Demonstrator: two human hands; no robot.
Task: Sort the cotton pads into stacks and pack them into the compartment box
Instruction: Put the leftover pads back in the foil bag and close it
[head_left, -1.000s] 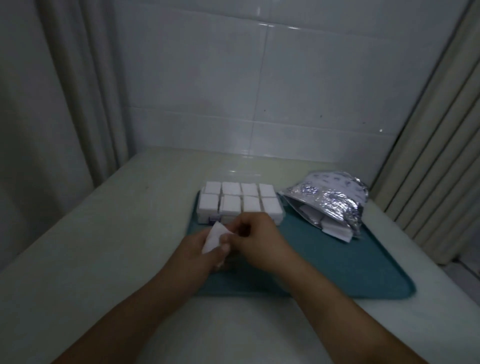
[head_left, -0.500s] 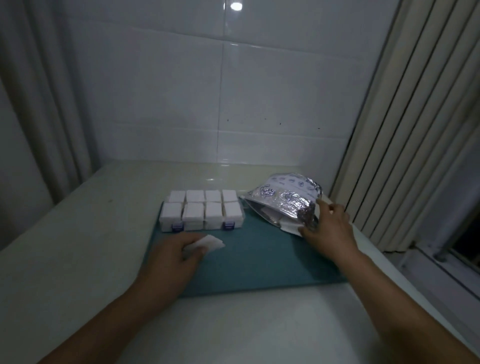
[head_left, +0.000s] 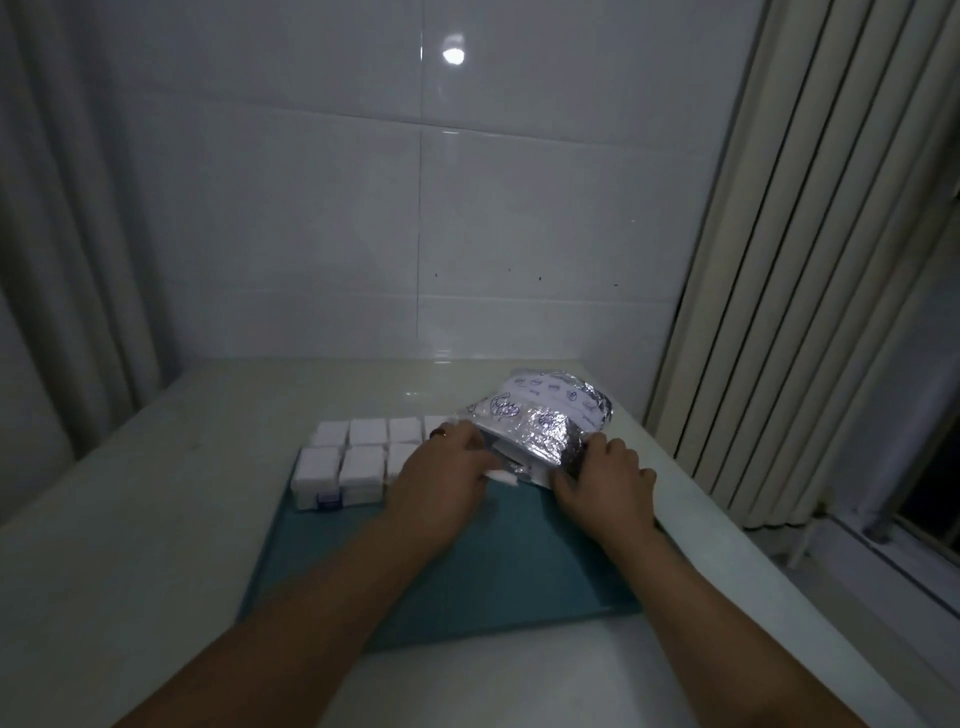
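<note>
Nearest to me, both forearms reached out over the teal mat that lay on the pale bench. At the mat's far right, my left hand sat at the mouth of the silver foil bag, its fingers curled at the upper lip; a white cotton pad poked out beneath that hand, though I could not tell whether the fingers pinched it or only the foil. My right hand gripped the bag's near right corner, fingers curled round the crinkled foil.

As I judged it, the step in hand was drawing more pads out of the bag. To do it well I would keep the right hand pinning the corner so the light foil could not slide, spread the mouth with the left, and draw a few pads flat rather than crumpled, so they would stack squarely.

Beyond the left hand, just left of the bag, the compartment box sat on the mat's far edge, and every compartment I could see already held a white stack up to its rim. Its right end was hidden behind my hand.

Farther still, the bag's top face carried dark printed emblems and small lettering, too blurred to read. A small blue label on the box front was equally illegible.
</note>
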